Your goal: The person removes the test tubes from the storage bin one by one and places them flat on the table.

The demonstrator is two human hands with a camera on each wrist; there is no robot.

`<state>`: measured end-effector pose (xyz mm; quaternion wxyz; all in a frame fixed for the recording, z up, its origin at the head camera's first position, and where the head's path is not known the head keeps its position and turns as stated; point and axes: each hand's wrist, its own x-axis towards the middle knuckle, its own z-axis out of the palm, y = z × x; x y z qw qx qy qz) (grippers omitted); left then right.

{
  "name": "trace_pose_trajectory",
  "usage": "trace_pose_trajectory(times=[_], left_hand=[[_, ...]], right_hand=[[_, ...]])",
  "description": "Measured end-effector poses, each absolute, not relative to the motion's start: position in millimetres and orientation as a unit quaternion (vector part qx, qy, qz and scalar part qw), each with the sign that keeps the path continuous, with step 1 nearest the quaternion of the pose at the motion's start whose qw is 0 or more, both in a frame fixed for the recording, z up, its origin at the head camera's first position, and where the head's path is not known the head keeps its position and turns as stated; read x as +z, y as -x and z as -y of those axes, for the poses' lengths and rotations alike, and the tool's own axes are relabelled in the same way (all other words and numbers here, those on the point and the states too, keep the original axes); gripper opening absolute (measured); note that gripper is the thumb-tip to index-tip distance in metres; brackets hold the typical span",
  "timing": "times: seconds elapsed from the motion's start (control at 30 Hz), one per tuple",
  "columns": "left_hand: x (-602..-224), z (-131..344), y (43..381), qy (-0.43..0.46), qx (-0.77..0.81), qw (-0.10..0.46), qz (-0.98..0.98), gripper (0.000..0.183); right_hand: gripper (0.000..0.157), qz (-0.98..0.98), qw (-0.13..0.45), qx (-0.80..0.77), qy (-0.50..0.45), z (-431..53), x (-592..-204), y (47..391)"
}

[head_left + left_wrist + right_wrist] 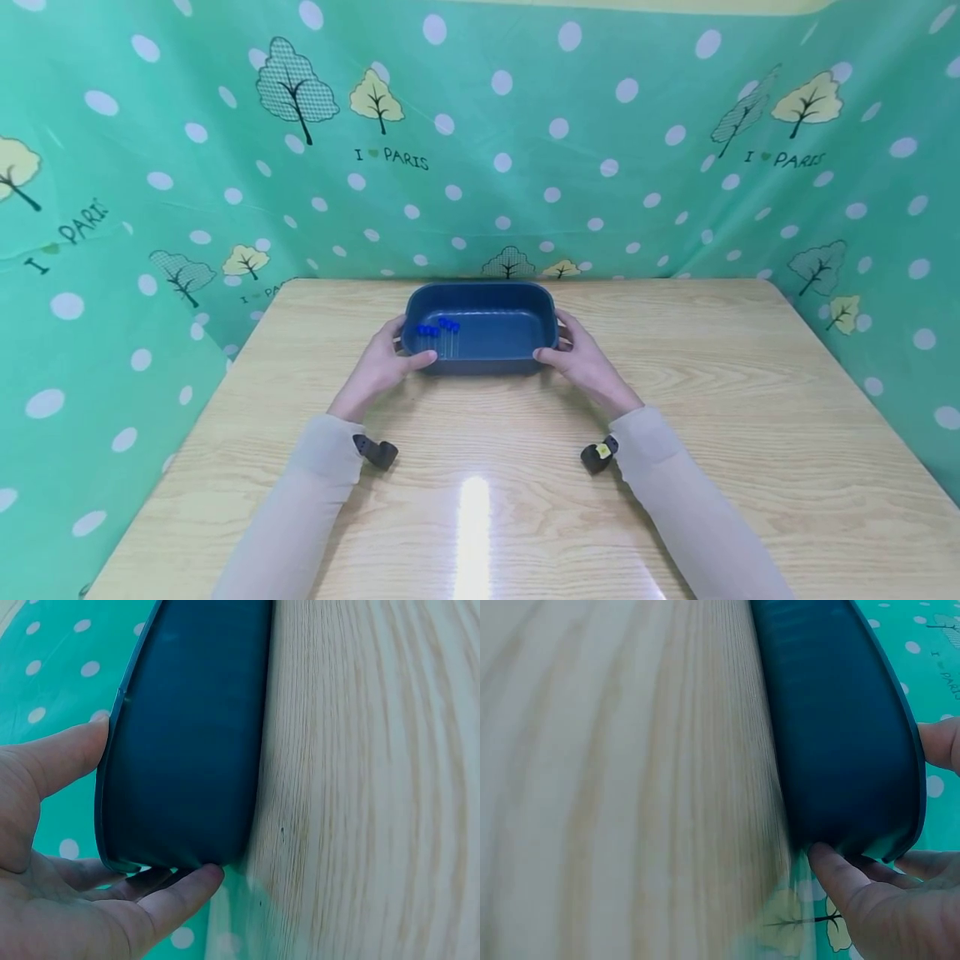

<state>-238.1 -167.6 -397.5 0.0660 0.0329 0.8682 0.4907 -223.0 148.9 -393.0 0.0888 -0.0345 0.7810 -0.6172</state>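
A dark blue rectangular plastic tub (491, 365) with rounded corners is at the far middle of the table. My left hand (384, 363) grips its left end, thumb at the near rim and fingers round the outside. At the opposite end my right hand (581, 358) holds it the same way. In the left wrist view, the left thumb (79, 750) presses the rim while the fingers lie against the end wall. Inside the tub, toward the left, lie several thin clear sticks with bright blue heads (428, 331), too small to name.
The pale wooden table (712, 400) runs out to both sides of the tub. A green dotted curtain (525, 192) with printed trees hangs behind and beside it. Dark wrist cameras (375, 452) are strapped at both cuffs. A bright light reflection lies on the near tabletop.
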Motion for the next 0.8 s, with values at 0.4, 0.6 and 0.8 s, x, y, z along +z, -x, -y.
trace_pose_trajectory(times=[0.4,0.6,0.8], left_hand=[[-397,162,238,-0.034,0.490,0.069,-0.868,0.091],[-395,160,238,-0.032,0.484,0.072,-0.871,0.092],[-396,155,238,-0.031,0.486,0.072,-0.870,0.091]], right_hand=[[0.084,-0.785,0.087,-0.612,0.038,-150,-378,211],[0.085,-0.776,0.086,-0.624,0.044,-154,-385,216],[0.086,-0.770,0.078,-0.632,0.042,-162,-405,227]])
